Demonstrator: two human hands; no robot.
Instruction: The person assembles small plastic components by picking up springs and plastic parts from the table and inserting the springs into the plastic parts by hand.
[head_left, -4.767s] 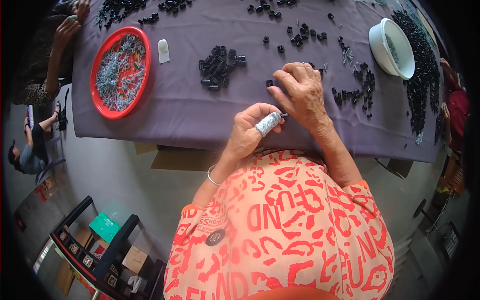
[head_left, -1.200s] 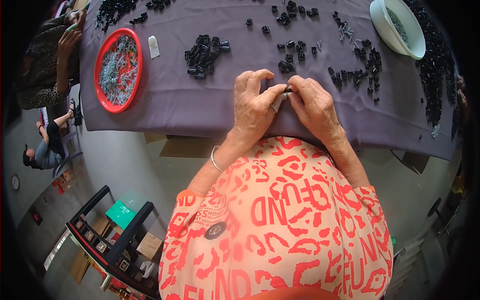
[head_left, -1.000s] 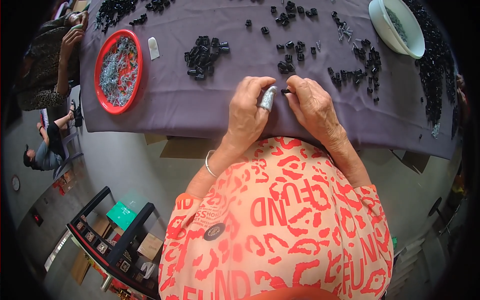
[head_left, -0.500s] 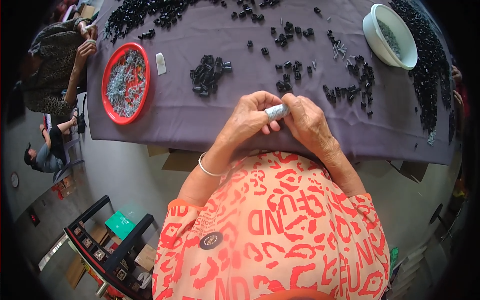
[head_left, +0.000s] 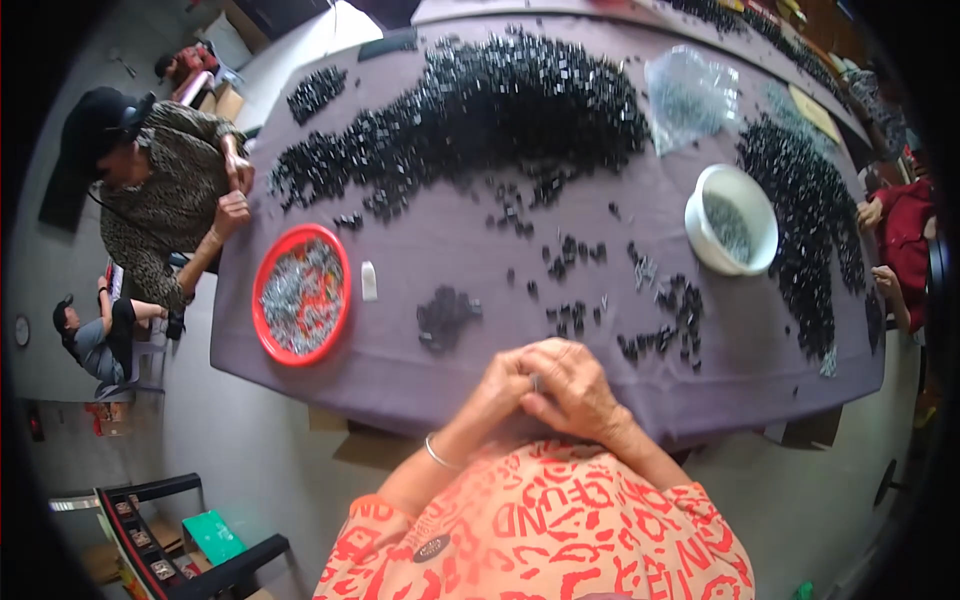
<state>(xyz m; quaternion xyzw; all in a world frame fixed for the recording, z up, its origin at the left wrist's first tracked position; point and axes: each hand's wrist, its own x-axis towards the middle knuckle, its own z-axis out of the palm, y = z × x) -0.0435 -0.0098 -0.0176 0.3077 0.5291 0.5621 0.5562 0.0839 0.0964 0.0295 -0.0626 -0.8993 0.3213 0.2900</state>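
Observation:
My left hand (head_left: 503, 384) and my right hand (head_left: 577, 388) are closed together just over the table's near edge. A sliver of a small pale silvery roll (head_left: 537, 382) shows between them; fingers hide the rest, and I cannot make out its exact kind. The fingers of my right hand fold over those of the left. Beyond my left hand lies a small heap of black plastic parts (head_left: 446, 317), somewhat blurred. More loose black parts (head_left: 668, 325) and a few thin metal pins (head_left: 645, 270) are scattered beyond my right hand.
A red tray (head_left: 259, 318) of silvery pieces stands at left beside a small white object (head_left: 369, 281). At right are a white bowl (head_left: 703, 240) and a clear bag (head_left: 690, 95). A large black pile (head_left: 500, 110) covers the far table. Co-workers sit at both sides.
My view has tilted up, bringing the far table and co-workers into sight. My hands have drawn closer together, the right over the left, and the roll is now mostly covered.

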